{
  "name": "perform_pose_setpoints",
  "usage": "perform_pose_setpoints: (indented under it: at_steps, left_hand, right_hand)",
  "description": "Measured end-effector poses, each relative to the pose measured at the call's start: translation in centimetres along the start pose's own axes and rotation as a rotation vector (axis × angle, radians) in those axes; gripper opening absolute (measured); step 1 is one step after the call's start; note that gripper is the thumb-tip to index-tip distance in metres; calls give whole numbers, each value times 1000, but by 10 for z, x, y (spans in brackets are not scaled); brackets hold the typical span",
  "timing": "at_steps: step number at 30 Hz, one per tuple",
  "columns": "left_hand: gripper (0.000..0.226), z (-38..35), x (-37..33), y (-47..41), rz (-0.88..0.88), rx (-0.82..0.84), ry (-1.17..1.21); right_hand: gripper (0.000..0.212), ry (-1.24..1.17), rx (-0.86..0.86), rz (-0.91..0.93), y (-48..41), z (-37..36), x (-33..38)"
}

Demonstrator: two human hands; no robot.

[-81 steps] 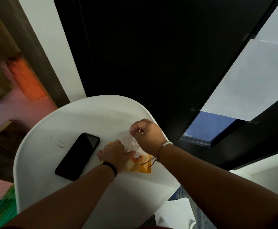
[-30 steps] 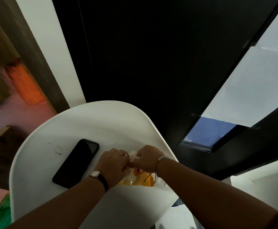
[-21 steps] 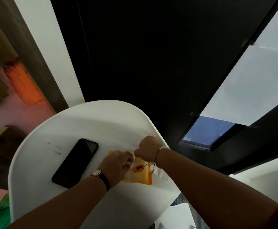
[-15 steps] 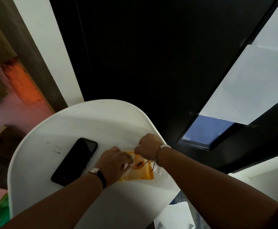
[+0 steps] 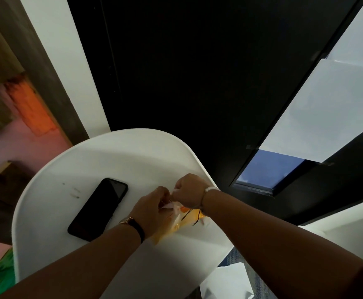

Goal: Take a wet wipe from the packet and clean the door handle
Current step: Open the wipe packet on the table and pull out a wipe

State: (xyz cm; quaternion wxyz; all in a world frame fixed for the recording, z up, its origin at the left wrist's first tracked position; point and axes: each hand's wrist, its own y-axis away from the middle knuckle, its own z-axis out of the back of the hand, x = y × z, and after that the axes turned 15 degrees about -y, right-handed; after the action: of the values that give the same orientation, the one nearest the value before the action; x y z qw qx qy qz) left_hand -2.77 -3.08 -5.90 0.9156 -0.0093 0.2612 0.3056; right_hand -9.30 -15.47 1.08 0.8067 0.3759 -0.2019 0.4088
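Head view showed both hands over the orange packet (image 5: 182, 225) on the white table (image 5: 68, 212); left hand (image 5: 152, 208) pressed it down, right hand (image 5: 187, 190) pinched shut on a wipe (image 5: 168, 205) at its opening, beside a phone (image 5: 98, 209).

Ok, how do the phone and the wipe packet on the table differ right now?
The phone is black, flat and rigid; the wipe packet is orange-yellow and crumpled soft. The phone lies untouched and fully in view, while the packet is partly covered by the left hand and the right hand, both working at its top. The phone sits left of the packet. Both rest on the white table.
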Motion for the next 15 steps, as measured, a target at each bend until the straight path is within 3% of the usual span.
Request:
perform_pose_setpoints:
  at_steps: [1, 5, 7, 11, 15]
  left_hand:
    - [4, 1, -4, 0, 42, -15, 29]
    - [32, 0, -14, -2, 128, -19, -8]
    - [34, -2, -17, -5, 186, -4, -35]
    - [29, -3, -21, -6, 255, 22, -15]
    - [8, -2, -21, 0, 296, -35, 159]
  right_hand:
    - [33, -15, -3, 6, 0, -2, 0]
    - [37, 20, 2, 10, 1, -7, 2]
    - [38, 45, 17, 12, 2, -6, 3]
    - [38, 20, 23, 15, 4, -3, 2]
    - [31, 3, 6, -2, 2, -2, -2]
